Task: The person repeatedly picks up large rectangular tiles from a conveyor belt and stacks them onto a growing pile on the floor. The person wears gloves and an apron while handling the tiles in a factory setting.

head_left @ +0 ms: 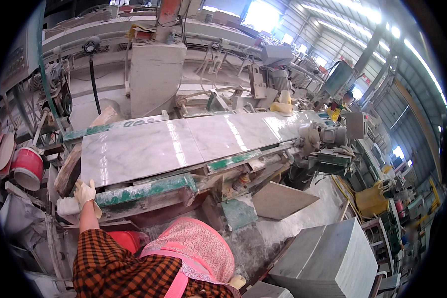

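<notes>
My left hand (86,192), in a pale glove with a loose cuff, is at the near left corner of a polished white marble slab (144,149). Its fingers reach out a little apart and touch the slab's end. Grey veins run through the slab, which lies flat on a long green-edged machine bed (149,191). Another marble slab (233,131) follows to its right, with a thin seam between them. Only a bit of my right hand (237,282), also gloved, shows at the lower edge beside the pink apron; its fingers are hidden.
A motor head (313,134) stands over the right end of the bed. Stacked grey slabs (328,258) sit at lower right, near a leaning tan board (283,199). A red bucket (29,166) is at far left. Someone in yellow gloves (335,113) works at the far end.
</notes>
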The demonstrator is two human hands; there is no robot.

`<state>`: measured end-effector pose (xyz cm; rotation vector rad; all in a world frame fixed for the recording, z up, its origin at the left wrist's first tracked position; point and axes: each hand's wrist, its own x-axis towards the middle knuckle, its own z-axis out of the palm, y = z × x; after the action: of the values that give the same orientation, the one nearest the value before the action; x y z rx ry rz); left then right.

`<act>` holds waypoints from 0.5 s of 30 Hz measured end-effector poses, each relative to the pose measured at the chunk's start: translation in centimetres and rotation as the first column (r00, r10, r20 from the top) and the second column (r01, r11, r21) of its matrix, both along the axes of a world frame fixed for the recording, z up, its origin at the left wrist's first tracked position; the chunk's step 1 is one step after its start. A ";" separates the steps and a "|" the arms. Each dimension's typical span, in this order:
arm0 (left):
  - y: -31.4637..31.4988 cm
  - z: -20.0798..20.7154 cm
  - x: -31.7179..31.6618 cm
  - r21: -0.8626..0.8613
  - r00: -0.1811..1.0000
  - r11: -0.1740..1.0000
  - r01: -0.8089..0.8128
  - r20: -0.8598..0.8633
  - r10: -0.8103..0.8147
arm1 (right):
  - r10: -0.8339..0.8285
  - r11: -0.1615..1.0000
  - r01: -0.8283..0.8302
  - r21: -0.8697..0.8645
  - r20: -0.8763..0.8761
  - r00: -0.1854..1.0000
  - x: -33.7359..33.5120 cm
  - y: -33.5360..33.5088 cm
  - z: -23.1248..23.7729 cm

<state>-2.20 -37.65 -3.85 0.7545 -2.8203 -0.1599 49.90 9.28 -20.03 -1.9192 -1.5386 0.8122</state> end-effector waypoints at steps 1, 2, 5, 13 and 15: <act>-1.2 -1.0 0.4 -0.044 0.999 0.999 0.005 -0.041 -0.007 | 0.012 0.999 -0.012 0.039 -0.013 1.000 -0.2 -0.2 0.1; -0.8 -0.4 0.9 -0.025 1.000 0.999 0.021 -0.021 -0.021 | -0.021 0.998 0.021 0.053 -0.015 1.000 0.1 -0.2 -0.6; -0.7 0.9 1.6 -0.059 0.999 0.997 0.041 0.032 -0.040 | -0.087 0.992 0.088 0.086 -0.018 0.996 0.7 -0.1 -2.3; 0.1 5.0 1.1 0.037 0.983 0.999 0.005 0.184 -0.012 | -0.039 0.998 0.036 0.055 0.055 0.998 1.1 0.4 -3.6; 0.6 5.3 0.0 0.085 0.983 0.996 -0.039 0.180 0.024 | -0.035 0.998 0.030 0.051 0.087 0.996 1.0 0.5 -3.4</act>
<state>-2.18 -37.07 1.40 0.8732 -2.9852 -0.2230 50.89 9.79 -23.45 -1.9623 -1.5599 0.6779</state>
